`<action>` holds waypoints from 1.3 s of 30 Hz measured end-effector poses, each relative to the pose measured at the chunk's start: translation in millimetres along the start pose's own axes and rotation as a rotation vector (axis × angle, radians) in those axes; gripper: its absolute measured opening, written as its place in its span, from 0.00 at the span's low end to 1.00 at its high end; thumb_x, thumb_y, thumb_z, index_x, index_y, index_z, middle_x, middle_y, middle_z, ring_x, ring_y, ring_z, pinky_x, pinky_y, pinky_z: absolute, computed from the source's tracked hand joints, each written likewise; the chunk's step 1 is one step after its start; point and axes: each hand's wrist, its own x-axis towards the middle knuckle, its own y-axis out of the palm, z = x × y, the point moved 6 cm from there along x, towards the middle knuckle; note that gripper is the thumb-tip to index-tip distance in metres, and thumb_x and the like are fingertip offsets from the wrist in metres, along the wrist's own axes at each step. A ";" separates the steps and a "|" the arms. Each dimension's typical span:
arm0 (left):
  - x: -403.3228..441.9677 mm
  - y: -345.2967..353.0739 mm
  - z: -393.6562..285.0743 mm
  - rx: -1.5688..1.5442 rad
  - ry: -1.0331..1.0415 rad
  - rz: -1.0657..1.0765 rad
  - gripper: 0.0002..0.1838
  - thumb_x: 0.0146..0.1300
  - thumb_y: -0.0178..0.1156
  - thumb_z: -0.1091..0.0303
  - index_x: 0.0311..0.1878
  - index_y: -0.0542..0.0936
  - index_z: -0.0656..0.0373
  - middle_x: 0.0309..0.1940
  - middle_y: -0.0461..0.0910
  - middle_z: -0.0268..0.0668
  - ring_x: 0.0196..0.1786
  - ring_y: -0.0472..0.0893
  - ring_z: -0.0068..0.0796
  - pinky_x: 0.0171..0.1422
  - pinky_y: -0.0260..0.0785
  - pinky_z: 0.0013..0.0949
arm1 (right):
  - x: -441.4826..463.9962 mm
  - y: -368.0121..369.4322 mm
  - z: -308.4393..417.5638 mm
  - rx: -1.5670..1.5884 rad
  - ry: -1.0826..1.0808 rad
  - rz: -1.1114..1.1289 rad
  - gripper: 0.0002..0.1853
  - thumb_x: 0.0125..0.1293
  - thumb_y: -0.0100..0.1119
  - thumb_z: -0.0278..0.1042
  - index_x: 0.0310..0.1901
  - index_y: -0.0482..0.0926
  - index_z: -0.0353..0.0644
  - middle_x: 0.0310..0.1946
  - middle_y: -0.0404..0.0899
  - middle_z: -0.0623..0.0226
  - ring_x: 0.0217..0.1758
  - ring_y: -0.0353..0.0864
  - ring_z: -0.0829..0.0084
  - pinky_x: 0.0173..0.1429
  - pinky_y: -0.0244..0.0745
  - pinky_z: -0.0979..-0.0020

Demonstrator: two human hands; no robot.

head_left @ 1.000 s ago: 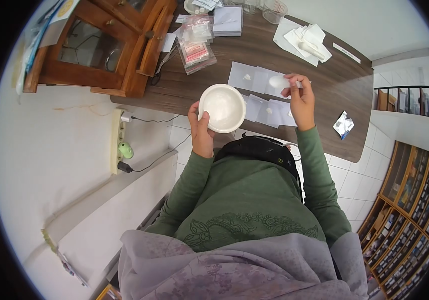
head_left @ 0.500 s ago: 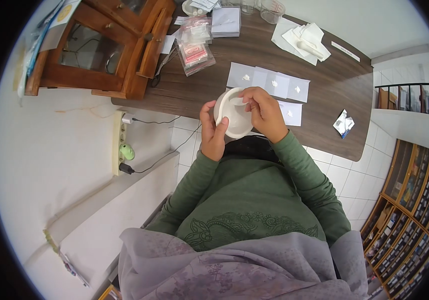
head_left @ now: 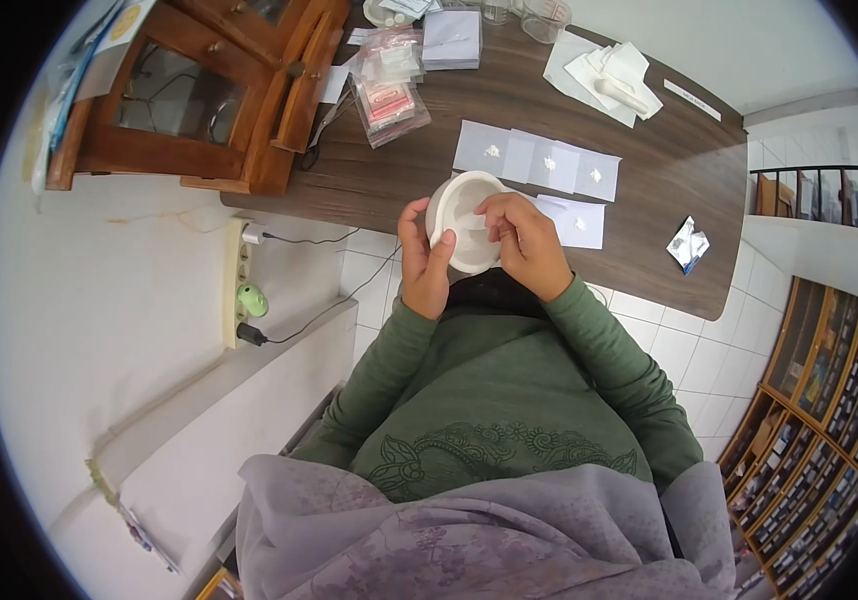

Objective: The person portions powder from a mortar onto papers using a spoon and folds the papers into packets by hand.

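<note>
A white mortar bowl (head_left: 469,250) is tilted toward the right, held above the table's front edge by my left hand (head_left: 424,262), its thumb on the rim. My right hand (head_left: 532,245) reaches over the bowl's right side, fingers pinched on a white, translucent scraper (head_left: 471,221) that is inside the bowl and partly hidden. Behind the bowl, several white paper squares (head_left: 597,177) lie in two rows on the table, with small heaps of white powder (head_left: 550,163) on them. The hands and bowl hide part of the front row.
A wooden cabinet (head_left: 174,95) stands at the left. Plastic packets (head_left: 389,100), a paper stack (head_left: 452,40) and glass beakers (head_left: 546,18) are at the back. A white pestle (head_left: 621,96) rests on tissues (head_left: 624,66). A foil packet (head_left: 688,246) lies at the right of the table (head_left: 649,270).
My right hand has moved left from over the papers to the bowl, taking the scraper inside it. My left hand has shifted slightly right and tilted the bowl.
</note>
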 end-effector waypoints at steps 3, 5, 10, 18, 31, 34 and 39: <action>0.5 -1.6 0.6 0.014 0.003 -0.014 0.24 0.60 0.45 0.73 0.58 0.51 0.58 0.51 0.64 0.46 0.52 0.65 0.28 0.56 0.56 0.28 | -3.2 3.4 -1.3 0.051 0.053 -0.005 0.09 0.52 0.39 0.12 0.29 0.66 0.37 0.34 0.73 0.63 0.22 0.70 0.76 0.28 0.67 0.77; 0.5 -1.7 0.8 0.015 0.008 -0.019 0.24 0.60 0.45 0.73 0.58 0.51 0.59 0.51 0.64 0.46 0.52 0.65 0.28 0.57 0.56 0.29 | -4.9 5.5 -3.4 0.085 0.091 -0.006 0.09 0.53 0.38 0.12 0.29 0.66 0.37 0.34 0.73 0.64 0.21 0.70 0.78 0.27 0.67 0.79; 0.8 -1.8 1.6 0.005 0.011 -0.014 0.24 0.60 0.45 0.73 0.58 0.51 0.59 0.51 0.64 0.47 0.52 0.66 0.29 0.57 0.56 0.29 | -6.9 11.9 -12.0 0.221 0.201 0.011 0.09 0.52 0.38 0.13 0.30 0.66 0.38 0.32 0.73 0.63 0.21 0.71 0.77 0.26 0.68 0.77; 1.6 -5.2 7.0 -0.003 -0.005 -0.031 0.24 0.60 0.45 0.73 0.58 0.52 0.59 0.50 0.65 0.46 0.52 0.66 0.28 0.56 0.56 0.29 | -5.9 13.5 -25.3 0.403 0.413 0.055 0.07 0.58 0.39 0.16 0.32 0.66 0.39 0.34 0.73 0.66 0.22 0.70 0.82 0.26 0.67 0.80; 9.8 -41.3 15.7 -0.110 -0.098 -0.210 0.22 0.60 0.46 0.70 0.58 0.54 0.58 0.52 0.61 0.42 0.53 0.62 0.26 0.58 0.54 0.28 | 34.9 -43.3 -103.7 0.160 0.386 -0.258 0.06 0.59 0.39 0.18 0.32 0.65 0.40 0.36 0.75 0.65 0.23 0.74 0.80 0.26 0.70 0.79; 9.8 -48.2 12.7 -0.123 -0.072 -0.249 0.23 0.60 0.46 0.70 0.58 0.54 0.58 0.52 0.61 0.42 0.53 0.63 0.27 0.58 0.54 0.28 | 40.6 -38.2 -127.4 0.016 0.378 -0.235 0.05 0.58 0.40 0.18 0.32 0.66 0.39 0.36 0.75 0.64 0.23 0.75 0.78 0.27 0.70 0.78; 7.4 -57.5 13.8 -0.137 -0.055 -0.276 0.23 0.60 0.46 0.71 0.58 0.54 0.58 0.52 0.61 0.42 0.53 0.63 0.27 0.58 0.54 0.28 | 49.0 -25.7 -129.1 -0.150 0.226 -0.181 0.05 0.57 0.42 0.17 0.31 0.66 0.39 0.33 0.74 0.61 0.24 0.76 0.70 0.29 0.69 0.74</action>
